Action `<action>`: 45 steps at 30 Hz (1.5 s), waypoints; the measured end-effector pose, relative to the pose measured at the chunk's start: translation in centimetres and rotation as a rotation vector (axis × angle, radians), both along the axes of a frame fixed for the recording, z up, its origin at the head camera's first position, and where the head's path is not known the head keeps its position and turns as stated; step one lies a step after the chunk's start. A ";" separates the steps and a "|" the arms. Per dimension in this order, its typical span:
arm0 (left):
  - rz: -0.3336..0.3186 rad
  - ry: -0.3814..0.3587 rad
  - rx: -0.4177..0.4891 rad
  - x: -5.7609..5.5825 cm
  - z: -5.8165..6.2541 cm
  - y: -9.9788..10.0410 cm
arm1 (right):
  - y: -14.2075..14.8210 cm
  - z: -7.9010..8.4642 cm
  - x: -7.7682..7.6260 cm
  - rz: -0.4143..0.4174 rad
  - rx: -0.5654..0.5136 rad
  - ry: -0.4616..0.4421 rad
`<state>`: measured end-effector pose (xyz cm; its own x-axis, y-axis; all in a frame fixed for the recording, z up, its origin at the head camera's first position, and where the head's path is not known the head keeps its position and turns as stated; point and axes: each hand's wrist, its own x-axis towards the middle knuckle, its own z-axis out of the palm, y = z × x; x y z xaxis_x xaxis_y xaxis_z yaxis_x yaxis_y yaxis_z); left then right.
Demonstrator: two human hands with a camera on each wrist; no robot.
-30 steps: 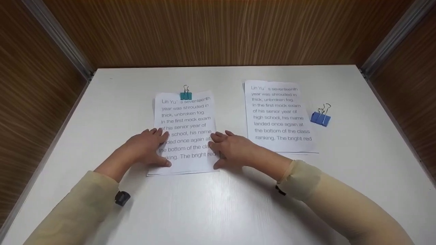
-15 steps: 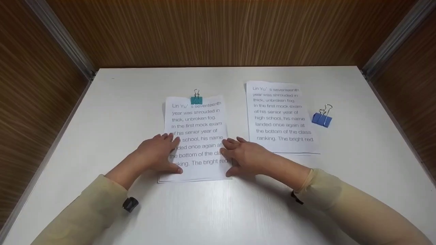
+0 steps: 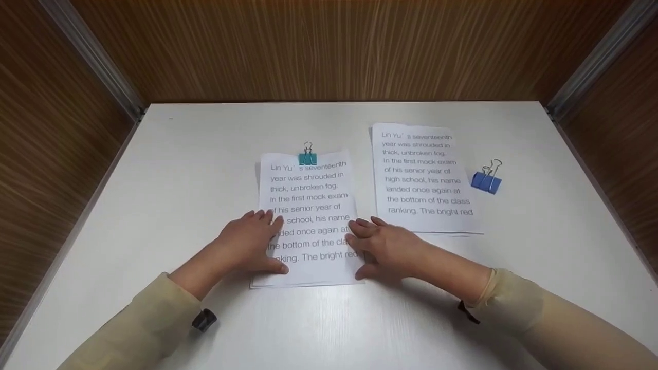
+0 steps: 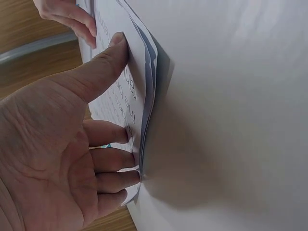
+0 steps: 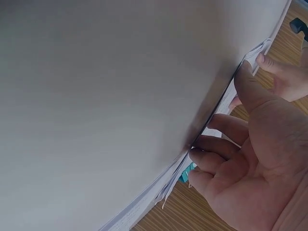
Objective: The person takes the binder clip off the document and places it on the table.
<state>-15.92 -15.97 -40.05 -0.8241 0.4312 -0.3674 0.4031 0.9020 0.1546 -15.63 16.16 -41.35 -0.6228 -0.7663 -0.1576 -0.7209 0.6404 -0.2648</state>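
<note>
A stack of printed sheets (image 3: 311,205) lies on the white table, with a teal binder clip (image 3: 308,158) on its top edge. My left hand (image 3: 247,244) rests along the stack's left side, its thumb (image 4: 113,57) and fingertips on the paper. On the opposite side my right hand (image 3: 390,249) touches the right edge with its fingertips and thumb (image 5: 248,86). Slight gaps show between the sheets' edges in the left wrist view. Neither hand wraps round the stack.
A second printed stack (image 3: 421,174) lies to the right and farther back. Beside it stands a blue binder clip (image 3: 486,182) with its wire handles up. Wood-grain panels (image 3: 339,51) wall the table (image 3: 329,329) at the back and sides.
Both hands have slid the clipped stack to the right and nearer to me, the teal clip moving with it. The second stack and the blue clip stay in place.
</note>
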 end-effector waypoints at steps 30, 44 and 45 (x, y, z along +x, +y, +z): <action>-0.017 -0.001 0.069 1.9 -0.3 2.0 | 2.0 -0.3 2.8 -0.020 -0.027 0.017; 0.101 0.129 0.148 -1.3 1.6 0.8 | 2.0 -0.2 2.8 -0.053 -0.020 -0.021; 0.117 0.141 0.158 -1.9 1.7 0.6 | 2.0 -0.1 2.8 -0.053 -0.017 -0.022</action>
